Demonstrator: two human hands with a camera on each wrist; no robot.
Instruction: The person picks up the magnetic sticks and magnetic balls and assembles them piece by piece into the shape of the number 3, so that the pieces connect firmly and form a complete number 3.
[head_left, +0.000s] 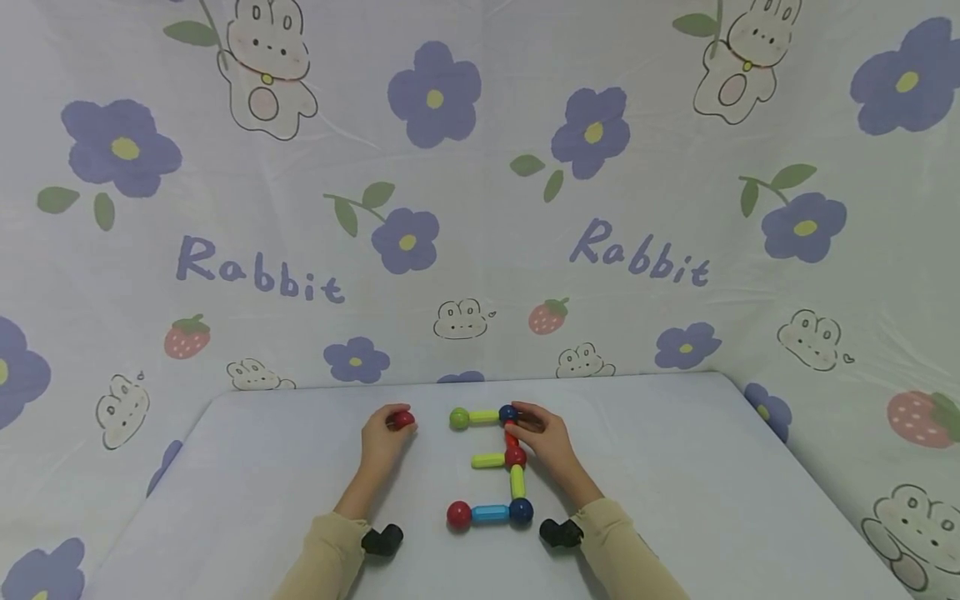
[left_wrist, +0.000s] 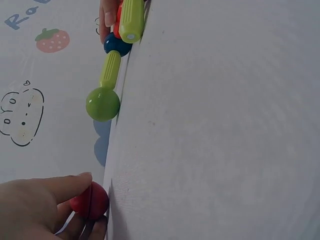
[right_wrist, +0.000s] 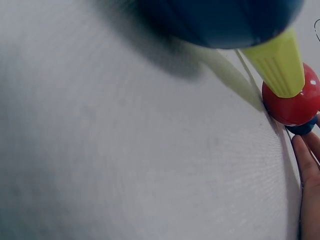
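Observation:
My left hand (head_left: 382,442) pinches a red ball (left_wrist: 95,200) between thumb and fingers, left of a figure made of coloured balls and sticks. My right hand (head_left: 551,442) holds the figure's upper right corner, fingertips at a dark blue ball (head_left: 507,413) and thumb over the top of a red stick (head_left: 512,437). From that ball a yellow-green stick (head_left: 483,416) runs left to a green ball (head_left: 459,418). Below the red stick sits another red ball (head_left: 515,457), with one yellow-green stick (head_left: 488,460) pointing left and another yellow-green stick (head_left: 517,482) leading down.
The figure's lower row has a dark blue ball (head_left: 521,512), a blue stick (head_left: 491,513) and a large red ball (head_left: 460,515). Everything lies on a white table (head_left: 300,467). Behind stands a cloth (head_left: 480,183) printed with rabbits and flowers.

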